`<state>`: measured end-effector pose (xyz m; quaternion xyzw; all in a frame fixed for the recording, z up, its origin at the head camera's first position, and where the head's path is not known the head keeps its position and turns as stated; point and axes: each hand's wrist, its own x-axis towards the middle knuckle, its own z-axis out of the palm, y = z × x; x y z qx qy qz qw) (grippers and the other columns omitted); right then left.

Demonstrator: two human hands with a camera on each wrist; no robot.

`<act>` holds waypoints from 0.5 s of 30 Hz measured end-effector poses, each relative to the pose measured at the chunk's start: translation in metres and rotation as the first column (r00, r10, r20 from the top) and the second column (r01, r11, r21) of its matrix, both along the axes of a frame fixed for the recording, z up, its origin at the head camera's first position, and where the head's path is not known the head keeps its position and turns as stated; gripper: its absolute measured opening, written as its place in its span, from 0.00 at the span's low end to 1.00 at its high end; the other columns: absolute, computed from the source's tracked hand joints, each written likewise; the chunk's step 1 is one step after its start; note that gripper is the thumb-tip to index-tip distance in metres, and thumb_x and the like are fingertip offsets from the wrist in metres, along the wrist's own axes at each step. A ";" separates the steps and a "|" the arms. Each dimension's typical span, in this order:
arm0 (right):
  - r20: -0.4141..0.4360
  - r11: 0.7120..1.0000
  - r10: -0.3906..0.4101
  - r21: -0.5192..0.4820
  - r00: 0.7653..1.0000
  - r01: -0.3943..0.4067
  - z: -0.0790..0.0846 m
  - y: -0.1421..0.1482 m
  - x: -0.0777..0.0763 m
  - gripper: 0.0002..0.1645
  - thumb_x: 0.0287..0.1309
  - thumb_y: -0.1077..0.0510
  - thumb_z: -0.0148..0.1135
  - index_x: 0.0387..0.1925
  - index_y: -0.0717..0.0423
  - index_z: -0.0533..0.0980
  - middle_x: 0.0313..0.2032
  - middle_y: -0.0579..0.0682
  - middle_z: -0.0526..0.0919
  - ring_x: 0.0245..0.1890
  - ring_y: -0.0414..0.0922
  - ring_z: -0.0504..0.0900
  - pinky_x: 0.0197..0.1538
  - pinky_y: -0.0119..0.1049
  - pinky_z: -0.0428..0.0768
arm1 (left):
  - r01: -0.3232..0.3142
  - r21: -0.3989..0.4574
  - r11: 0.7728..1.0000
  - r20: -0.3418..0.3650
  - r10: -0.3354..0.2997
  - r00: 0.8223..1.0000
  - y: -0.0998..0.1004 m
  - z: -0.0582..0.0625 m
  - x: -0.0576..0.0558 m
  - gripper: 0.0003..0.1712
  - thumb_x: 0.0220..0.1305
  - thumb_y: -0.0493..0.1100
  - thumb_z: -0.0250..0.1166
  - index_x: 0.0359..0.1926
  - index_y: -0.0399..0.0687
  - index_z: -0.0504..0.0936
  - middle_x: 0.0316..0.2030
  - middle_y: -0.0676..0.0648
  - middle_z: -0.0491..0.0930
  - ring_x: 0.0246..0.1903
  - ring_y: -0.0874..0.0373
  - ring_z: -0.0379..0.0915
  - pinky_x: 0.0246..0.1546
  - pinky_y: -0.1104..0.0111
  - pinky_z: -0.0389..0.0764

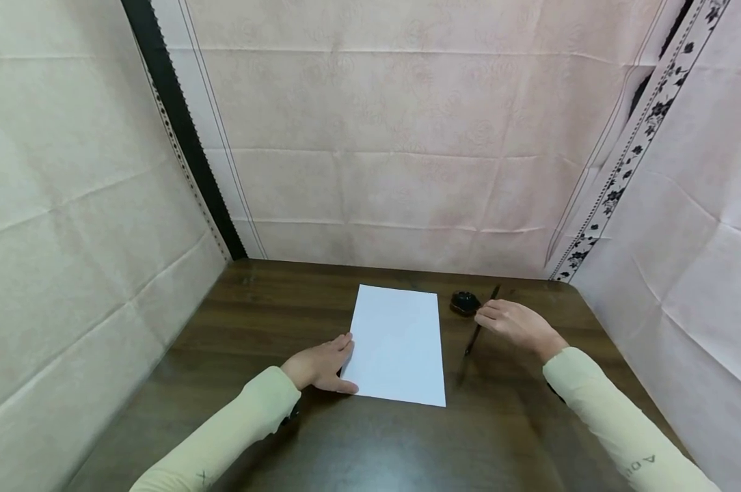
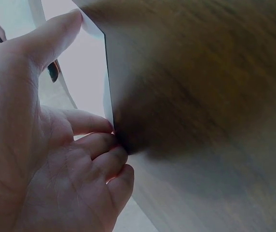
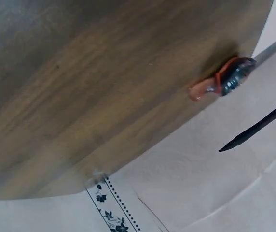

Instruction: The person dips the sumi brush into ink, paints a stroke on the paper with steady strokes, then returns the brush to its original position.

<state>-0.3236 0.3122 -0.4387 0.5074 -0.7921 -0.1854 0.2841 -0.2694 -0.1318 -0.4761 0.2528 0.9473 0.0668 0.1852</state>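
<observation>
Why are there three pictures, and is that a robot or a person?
It's a person! You can see two bare hands, the left hand and the right hand, in pale sleeves. The widest picture comes from a camera on the head, looking forward and down. The other two come from cameras on the wrists, one each.

On the brown table lie a sheet of white paper and a small, shiny dark object; I can't tell exactly what it is. The left hand touches the paper's left edge. The right hand holds a thin dark stick.
</observation>
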 end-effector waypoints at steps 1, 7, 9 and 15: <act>0.000 1.000 0.000 -0.005 1.000 0.000 0.003 0.000 0.000 0.30 0.39 0.75 0.80 0.49 0.60 0.85 0.46 0.52 0.91 0.47 0.48 0.88 0.51 0.41 0.89 | 0.001 -0.001 1.000 -0.001 -0.001 1.000 0.000 0.000 0.000 0.60 0.67 0.68 0.69 0.82 0.36 0.55 0.85 0.39 0.49 0.85 0.45 0.47 0.82 0.53 0.59; -0.001 0.995 0.022 -0.095 1.000 -0.022 0.016 -0.005 -0.002 0.29 0.40 0.74 0.80 0.50 0.63 0.85 0.45 0.53 0.91 0.47 0.49 0.89 0.50 0.43 0.89 | 0.001 0.002 1.000 0.005 -0.001 1.000 0.000 0.001 0.001 0.59 0.67 0.67 0.69 0.82 0.35 0.54 0.85 0.38 0.49 0.85 0.45 0.46 0.82 0.53 0.58; 0.001 0.987 0.041 -0.154 0.999 -0.041 0.020 -0.007 -0.004 0.28 0.41 0.72 0.81 0.49 0.63 0.86 0.44 0.54 0.92 0.47 0.50 0.90 0.50 0.44 0.89 | 0.001 0.003 1.000 0.004 -0.001 1.000 0.000 0.001 0.001 0.59 0.67 0.67 0.69 0.82 0.35 0.55 0.85 0.38 0.49 0.85 0.45 0.46 0.82 0.53 0.58; 0.051 0.935 0.102 -0.347 0.993 -0.079 0.035 -0.013 -0.007 0.22 0.46 0.71 0.80 0.47 0.65 0.85 0.44 0.56 0.91 0.45 0.52 0.90 0.51 0.50 0.89 | 0.010 0.001 1.000 0.000 -0.010 1.000 0.000 0.000 -0.001 0.59 0.68 0.67 0.68 0.82 0.35 0.54 0.85 0.38 0.49 0.85 0.45 0.46 0.83 0.54 0.58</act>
